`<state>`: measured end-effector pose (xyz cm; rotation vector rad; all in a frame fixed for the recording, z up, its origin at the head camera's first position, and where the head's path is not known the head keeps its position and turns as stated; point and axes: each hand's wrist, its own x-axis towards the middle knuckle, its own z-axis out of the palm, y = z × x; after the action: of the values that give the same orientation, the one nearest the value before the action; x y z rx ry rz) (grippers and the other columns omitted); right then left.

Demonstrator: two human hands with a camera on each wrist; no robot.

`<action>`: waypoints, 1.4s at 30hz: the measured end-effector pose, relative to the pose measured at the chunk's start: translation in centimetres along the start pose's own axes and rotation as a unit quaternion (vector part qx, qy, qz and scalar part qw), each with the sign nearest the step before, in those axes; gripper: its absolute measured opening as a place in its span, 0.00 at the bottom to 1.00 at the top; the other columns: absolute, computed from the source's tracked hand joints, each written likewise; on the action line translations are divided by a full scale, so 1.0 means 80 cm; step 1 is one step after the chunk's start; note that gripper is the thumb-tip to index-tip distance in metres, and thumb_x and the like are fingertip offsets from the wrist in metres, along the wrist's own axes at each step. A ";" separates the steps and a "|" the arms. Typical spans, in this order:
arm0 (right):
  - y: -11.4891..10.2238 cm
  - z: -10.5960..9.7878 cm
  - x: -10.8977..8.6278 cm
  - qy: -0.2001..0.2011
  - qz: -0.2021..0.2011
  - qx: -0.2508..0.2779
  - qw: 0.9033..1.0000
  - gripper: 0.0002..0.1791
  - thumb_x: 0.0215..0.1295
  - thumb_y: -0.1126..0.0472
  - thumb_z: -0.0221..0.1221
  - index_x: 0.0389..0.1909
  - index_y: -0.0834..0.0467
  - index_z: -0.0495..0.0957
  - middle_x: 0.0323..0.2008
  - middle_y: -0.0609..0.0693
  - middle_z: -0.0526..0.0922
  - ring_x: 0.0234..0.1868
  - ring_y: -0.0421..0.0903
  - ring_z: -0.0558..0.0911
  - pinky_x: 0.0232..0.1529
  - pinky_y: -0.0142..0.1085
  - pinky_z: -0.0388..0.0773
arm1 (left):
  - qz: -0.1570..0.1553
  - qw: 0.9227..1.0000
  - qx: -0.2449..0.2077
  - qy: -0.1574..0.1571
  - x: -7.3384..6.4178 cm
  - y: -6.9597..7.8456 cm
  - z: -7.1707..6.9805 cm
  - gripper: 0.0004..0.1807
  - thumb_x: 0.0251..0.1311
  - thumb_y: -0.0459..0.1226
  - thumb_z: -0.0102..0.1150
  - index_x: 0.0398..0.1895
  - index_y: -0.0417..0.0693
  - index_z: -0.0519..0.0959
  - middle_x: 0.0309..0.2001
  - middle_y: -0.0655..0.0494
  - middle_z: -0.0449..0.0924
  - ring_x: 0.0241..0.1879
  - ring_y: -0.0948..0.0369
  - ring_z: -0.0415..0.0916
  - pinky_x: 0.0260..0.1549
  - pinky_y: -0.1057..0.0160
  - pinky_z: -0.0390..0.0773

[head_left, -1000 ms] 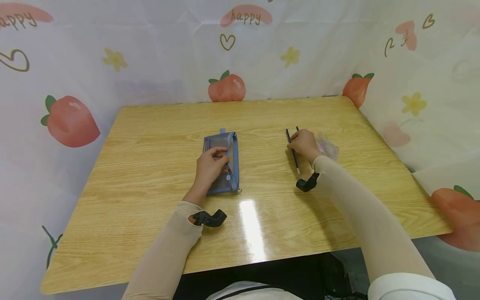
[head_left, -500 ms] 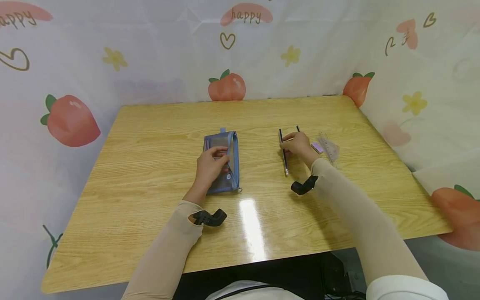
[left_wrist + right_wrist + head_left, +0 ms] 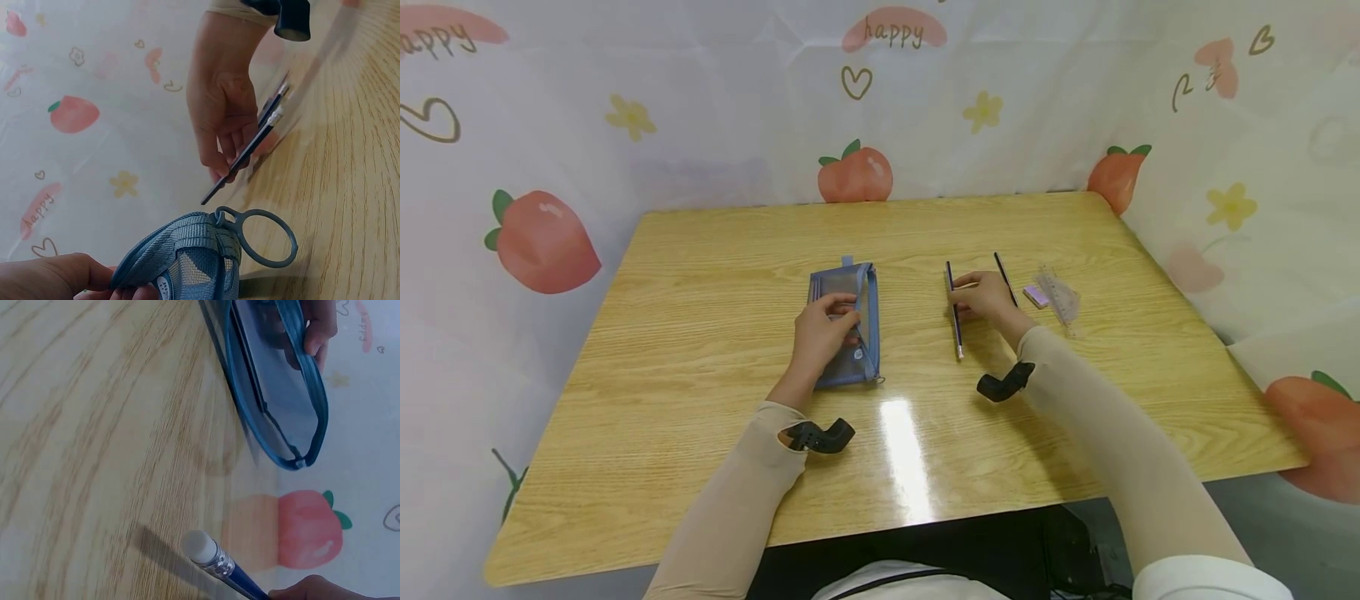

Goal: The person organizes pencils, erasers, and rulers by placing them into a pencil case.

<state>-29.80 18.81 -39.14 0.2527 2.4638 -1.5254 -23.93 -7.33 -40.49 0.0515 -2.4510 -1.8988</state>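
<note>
My left hand (image 3: 822, 333) pinches the upper edge of a blue mesh pencil case (image 3: 871, 333), holding its zipped mouth apart. A ring pull (image 3: 269, 237) hangs at the case's near end. Inside the case, a few slim, pale purple items show through the mesh. To the right, my right hand (image 3: 988, 298) pinches a dark blue pencil (image 3: 957, 329) at its middle, its white eraser end (image 3: 200, 547) pointing toward me. The pencil's shadow falls on the table beside it. A second dark pencil (image 3: 1002, 268) lies just behind the right hand, partly covered by it.
Right of the second pencil lie a purple eraser (image 3: 1037, 296) and clear plastic rulers (image 3: 1063, 300), overlapping each other. The wooden table (image 3: 700, 333) is backed by a fruit-printed curtain (image 3: 737, 100) along its far and side edges.
The right hand has carried the pencil leftward toward the pencil case, uncovering the eraser and more of the second pencil. The left hand and the case stay in place.
</note>
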 end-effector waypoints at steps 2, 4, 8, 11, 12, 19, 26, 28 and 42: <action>-0.001 0.003 -0.002 -0.005 -0.001 0.011 1.000 0.21 0.56 0.64 0.59 0.52 0.63 0.72 0.43 0.60 0.75 0.27 0.46 0.80 0.33 0.39 0.82 | 0.000 1.000 0.003 0.001 0.000 0.000 0.001 0.15 0.50 0.34 0.59 0.44 0.46 0.78 0.34 0.52 0.77 0.22 0.58 0.78 0.21 0.63 0.82; 0.000 0.007 -0.003 -0.011 -0.006 0.020 1.000 0.21 0.56 0.65 0.58 0.52 0.64 0.72 0.42 0.60 0.75 0.28 0.46 0.79 0.35 0.39 0.82 | 0.001 1.000 0.006 0.003 0.000 0.000 0.001 0.15 0.50 0.34 0.59 0.44 0.45 0.78 0.34 0.53 0.77 0.21 0.59 0.78 0.20 0.64 0.82; 0.002 0.015 -0.005 -0.017 -0.013 0.039 0.999 0.20 0.55 0.66 0.58 0.50 0.65 0.72 0.41 0.59 0.74 0.28 0.45 0.78 0.35 0.38 0.82 | 0.005 1.000 0.007 0.005 0.000 -0.001 0.002 0.15 0.50 0.34 0.59 0.44 0.46 0.78 0.33 0.53 0.78 0.21 0.59 0.78 0.20 0.64 0.82; 0.004 0.021 -0.007 -0.016 -0.010 0.047 0.999 0.20 0.54 0.67 0.59 0.50 0.64 0.73 0.41 0.58 0.75 0.26 0.43 0.77 0.34 0.37 0.82 | 0.005 1.000 0.007 0.006 0.001 -0.001 0.002 0.15 0.50 0.34 0.59 0.44 0.46 0.78 0.33 0.53 0.78 0.22 0.59 0.78 0.20 0.64 0.82; 0.004 0.022 -0.007 -0.016 -0.011 0.049 0.999 0.20 0.53 0.67 0.59 0.49 0.64 0.73 0.40 0.58 0.75 0.26 0.43 0.77 0.33 0.36 0.82 | 0.004 1.000 0.007 0.006 0.001 -0.002 0.002 0.15 0.50 0.34 0.59 0.44 0.46 0.78 0.33 0.53 0.78 0.22 0.59 0.78 0.20 0.64 0.82; 0.002 0.032 -0.014 -0.026 -0.009 0.077 0.997 0.19 0.54 0.68 0.59 0.49 0.65 0.73 0.36 0.56 0.75 0.25 0.42 0.76 0.32 0.37 0.82 | 0.003 1.000 0.005 0.003 0.001 -0.002 0.001 0.16 0.50 0.34 0.58 0.45 0.45 0.78 0.34 0.53 0.78 0.22 0.59 0.78 0.20 0.65 0.82; 0.001 0.039 -0.017 -0.034 -0.007 0.098 0.995 0.19 0.55 0.68 0.59 0.50 0.65 0.73 0.38 0.56 0.76 0.27 0.44 0.76 0.36 0.39 0.82 | 0.000 1.000 0.007 0.003 0.001 -0.002 0.001 0.15 0.50 0.34 0.59 0.44 0.46 0.78 0.34 0.53 0.78 0.22 0.59 0.78 0.19 0.66 0.81; 0.001 0.041 -0.017 -0.037 -0.005 0.105 0.994 0.19 0.55 0.68 0.59 0.50 0.65 0.73 0.38 0.57 0.75 0.28 0.45 0.77 0.37 0.40 0.81 | 0.002 1.000 0.007 0.003 0.001 -0.002 0.001 0.15 0.50 0.34 0.59 0.44 0.46 0.78 0.34 0.53 0.78 0.23 0.59 0.78 0.19 0.66 0.81; -0.009 0.061 -0.024 -0.065 -0.008 0.143 0.987 0.20 0.55 0.69 0.59 0.51 0.64 0.73 0.36 0.57 0.78 0.26 0.44 0.79 0.34 0.38 0.82 | 0.006 1.000 0.015 0.004 0.001 -0.003 0.001 0.16 0.51 0.34 0.59 0.45 0.45 0.78 0.34 0.53 0.77 0.22 0.59 0.79 0.19 0.66 0.81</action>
<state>-27.68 14.05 -40.10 0.1747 2.1495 -1.8407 -23.98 -7.29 -40.75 0.0456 -2.4687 -1.8548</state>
